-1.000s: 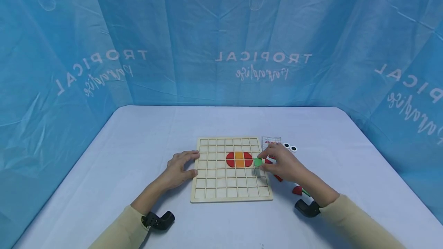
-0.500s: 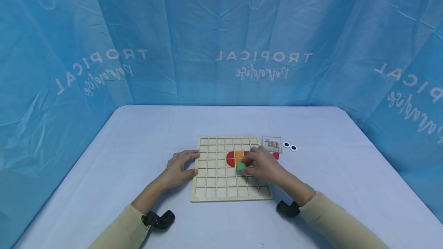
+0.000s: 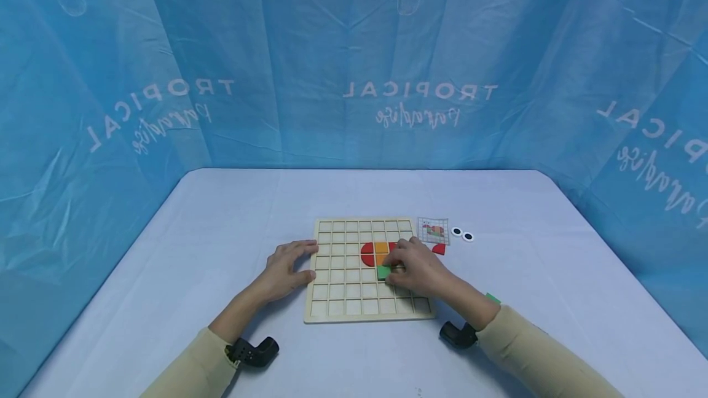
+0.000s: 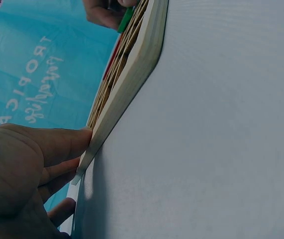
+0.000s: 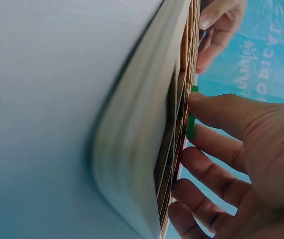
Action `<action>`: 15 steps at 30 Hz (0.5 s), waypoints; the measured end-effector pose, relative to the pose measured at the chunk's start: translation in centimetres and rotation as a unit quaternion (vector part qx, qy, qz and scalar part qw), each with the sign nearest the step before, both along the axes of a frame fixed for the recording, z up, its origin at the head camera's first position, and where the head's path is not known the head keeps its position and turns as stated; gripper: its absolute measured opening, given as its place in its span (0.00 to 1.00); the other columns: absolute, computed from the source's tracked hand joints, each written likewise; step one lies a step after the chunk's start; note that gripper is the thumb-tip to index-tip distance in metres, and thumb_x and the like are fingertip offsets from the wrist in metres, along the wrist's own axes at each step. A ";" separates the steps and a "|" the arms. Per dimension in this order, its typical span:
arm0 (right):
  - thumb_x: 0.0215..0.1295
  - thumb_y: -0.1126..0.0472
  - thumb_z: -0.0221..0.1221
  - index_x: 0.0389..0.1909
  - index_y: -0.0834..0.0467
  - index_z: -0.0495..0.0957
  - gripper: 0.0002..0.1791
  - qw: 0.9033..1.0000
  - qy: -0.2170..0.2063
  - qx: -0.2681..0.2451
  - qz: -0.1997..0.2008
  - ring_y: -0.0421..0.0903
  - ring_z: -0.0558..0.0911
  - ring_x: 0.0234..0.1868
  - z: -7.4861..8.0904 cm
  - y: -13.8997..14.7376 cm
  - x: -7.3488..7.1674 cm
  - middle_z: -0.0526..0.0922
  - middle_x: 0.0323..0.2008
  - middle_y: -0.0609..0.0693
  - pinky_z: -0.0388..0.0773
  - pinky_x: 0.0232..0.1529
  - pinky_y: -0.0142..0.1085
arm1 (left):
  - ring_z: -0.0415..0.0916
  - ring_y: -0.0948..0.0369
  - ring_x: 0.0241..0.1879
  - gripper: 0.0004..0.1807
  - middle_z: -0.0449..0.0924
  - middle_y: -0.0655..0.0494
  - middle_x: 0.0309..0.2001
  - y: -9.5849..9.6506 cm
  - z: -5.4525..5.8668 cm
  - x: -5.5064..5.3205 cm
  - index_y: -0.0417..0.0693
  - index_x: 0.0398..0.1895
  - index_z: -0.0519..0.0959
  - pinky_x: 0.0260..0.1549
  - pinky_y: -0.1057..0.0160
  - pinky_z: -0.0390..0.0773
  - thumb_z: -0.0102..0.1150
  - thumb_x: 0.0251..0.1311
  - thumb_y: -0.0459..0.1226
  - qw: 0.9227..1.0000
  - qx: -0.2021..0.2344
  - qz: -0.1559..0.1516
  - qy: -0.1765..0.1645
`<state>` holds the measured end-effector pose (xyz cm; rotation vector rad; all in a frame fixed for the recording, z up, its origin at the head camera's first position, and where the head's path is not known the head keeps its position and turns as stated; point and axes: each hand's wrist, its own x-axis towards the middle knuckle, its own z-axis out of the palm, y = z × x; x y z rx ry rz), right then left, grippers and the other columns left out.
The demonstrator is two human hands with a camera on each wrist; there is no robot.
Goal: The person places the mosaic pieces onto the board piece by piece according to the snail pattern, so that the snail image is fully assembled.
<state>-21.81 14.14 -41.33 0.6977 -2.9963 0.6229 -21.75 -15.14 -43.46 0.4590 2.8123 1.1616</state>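
A pale wooden grid board lies on the table, with square cells marked out by thin strips. Red rounded pieces and orange squares sit in its cells. My left hand rests at the board's left edge, thumb and fingertips touching the rim with the fingers extended. My right hand pinches a green square tile between thumb and index finger, just below the orange squares. In the right wrist view the tile is tilted against the board's surface. My right hand covers part of the red pieces.
A small printed pattern card lies off the board's upper right corner. Two white eye discs are right of it. A red piece lies beneath the card, and a green piece shows beside the right forearm. Blue curtain surrounds the table.
My right hand has carried the green tile from the board's right side leftward, then lowered it towards a cell below the orange squares. The left hand stays in place.
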 end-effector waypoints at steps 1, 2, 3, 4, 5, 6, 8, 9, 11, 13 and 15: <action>0.48 0.54 0.71 0.36 0.47 0.85 0.12 1.000 0.003 0.002 0.000 0.40 0.67 0.38 0.0 0.0 0.0 0.78 0.35 0.41 0.66 0.36 0.32 | 0.50 0.45 0.70 0.28 0.63 0.50 0.69 0.0 0.0 0.0 0.44 0.62 0.70 0.65 0.37 0.46 0.62 0.56 0.36 1.000 -0.001 0.000 0.000; 0.47 0.54 0.71 0.35 0.47 0.85 0.12 1.000 0.006 0.004 0.001 0.40 0.67 0.37 -0.1 0.0 0.0 0.78 0.34 0.41 0.66 0.35 0.32 | 0.50 0.45 0.70 0.28 0.63 0.50 0.69 0.0 0.0 0.0 0.44 0.62 0.70 0.65 0.37 0.46 0.62 0.56 0.36 1.000 -0.001 0.000 0.001; 0.47 0.54 0.71 0.35 0.47 0.85 0.12 1.000 0.009 0.006 0.001 0.40 0.67 0.37 -0.1 0.0 0.1 0.78 0.34 0.41 0.66 0.36 0.32 | 0.50 0.45 0.70 0.28 0.63 0.50 0.69 0.0 0.0 0.0 0.44 0.62 0.70 0.65 0.37 0.46 0.62 0.56 0.36 1.000 -0.001 0.000 0.001; 0.47 0.54 0.71 0.35 0.47 0.85 0.12 1.000 0.012 0.008 0.002 0.40 0.67 0.37 -0.1 0.0 0.1 0.77 0.34 0.41 0.66 0.36 0.32 | 0.50 0.45 0.70 0.28 0.63 0.50 0.69 0.0 -0.1 0.0 0.45 0.62 0.70 0.65 0.37 0.46 0.62 0.56 0.36 1.000 -0.001 0.000 0.000; 0.47 0.54 0.71 0.35 0.47 0.85 0.12 1.000 0.014 0.009 0.003 0.40 0.66 0.37 -0.2 0.0 0.1 0.78 0.35 0.41 0.66 0.35 0.32 | 0.50 0.45 0.70 0.28 0.63 0.51 0.69 0.0 -0.1 0.0 0.45 0.62 0.70 0.65 0.37 0.46 0.62 0.56 0.36 1.000 -0.001 0.000 0.000; 0.47 0.54 0.71 0.35 0.47 0.85 0.12 1.000 0.015 0.010 0.003 0.40 0.66 0.37 -0.2 0.0 0.1 0.78 0.35 0.41 0.66 0.36 0.32 | 0.50 0.45 0.70 0.28 0.63 0.51 0.69 0.0 -0.1 0.0 0.45 0.62 0.70 0.65 0.37 0.46 0.62 0.56 0.37 1.000 -0.001 0.000 0.000; 0.46 0.53 0.71 0.35 0.47 0.85 0.12 1.000 0.016 0.011 0.003 0.39 0.67 0.37 -0.3 0.0 0.1 0.78 0.36 0.41 0.67 0.36 0.32 | 0.50 0.45 0.70 0.28 0.63 0.51 0.69 0.0 -0.1 0.0 0.45 0.62 0.70 0.65 0.37 0.46 0.62 0.56 0.37 1.000 -0.001 0.002 -0.002; 0.46 0.53 0.71 0.35 0.47 0.85 0.12 1.000 0.015 0.012 0.003 0.39 0.67 0.38 -0.3 0.0 0.1 0.78 0.36 0.41 0.67 0.36 0.32 | 0.50 0.45 0.70 0.28 0.63 0.51 0.69 0.0 -0.1 0.0 0.45 0.62 0.70 0.65 0.37 0.46 0.62 0.56 0.37 1.000 -0.001 0.002 -0.002; 0.46 0.53 0.71 0.35 0.46 0.84 0.12 1.000 0.015 0.011 0.003 0.39 0.67 0.38 -0.3 0.0 0.1 0.78 0.37 0.41 0.67 0.36 0.33 | 0.50 0.45 0.70 0.28 0.63 0.51 0.69 0.0 0.0 0.0 0.45 0.62 0.70 0.65 0.37 0.45 0.62 0.56 0.36 1.000 0.001 0.003 -0.003; 0.46 0.53 0.71 0.35 0.46 0.84 0.13 1.000 0.014 0.009 0.001 0.39 0.67 0.38 -0.3 0.0 0.1 0.78 0.37 0.41 0.67 0.36 0.33 | 0.50 0.45 0.70 0.28 0.64 0.51 0.69 0.0 0.0 0.0 0.45 0.62 0.70 0.65 0.37 0.45 0.62 0.56 0.36 1.000 0.004 0.003 -0.004; 0.47 0.52 0.71 0.35 0.46 0.85 0.12 1.000 0.013 0.007 -0.002 0.39 0.67 0.38 -0.2 0.1 0.1 0.79 0.37 0.40 0.68 0.36 0.32 | 0.49 0.45 0.70 0.28 0.64 0.51 0.69 0.0 0.0 0.1 0.45 0.62 0.70 0.65 0.37 0.46 0.62 0.56 0.35 1.000 0.007 0.004 -0.005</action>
